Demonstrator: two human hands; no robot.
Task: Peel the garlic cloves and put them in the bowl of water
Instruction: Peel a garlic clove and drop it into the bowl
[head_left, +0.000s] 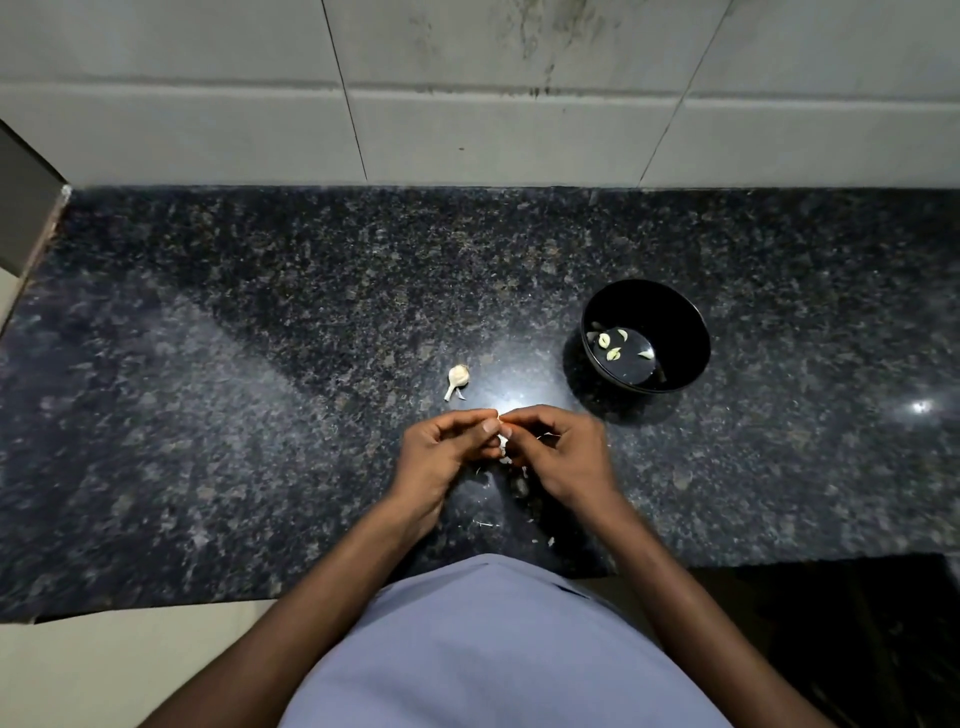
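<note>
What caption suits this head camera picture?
Both hands, left hand and right hand, peel a white garlic clove over speckled dark granite counter, near a black water bowl.

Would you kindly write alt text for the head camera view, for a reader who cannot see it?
Two hands, left hand and right hand, pinch a garlic clove between them over a dark speckled countertop. A black bowl of water holding peeled cloves stands to the right; a garlic piece lies just beyond the hands.

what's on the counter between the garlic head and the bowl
Nothing: bare dark counter separates the garlic head from the black bowl, as the head view shows.
</note>
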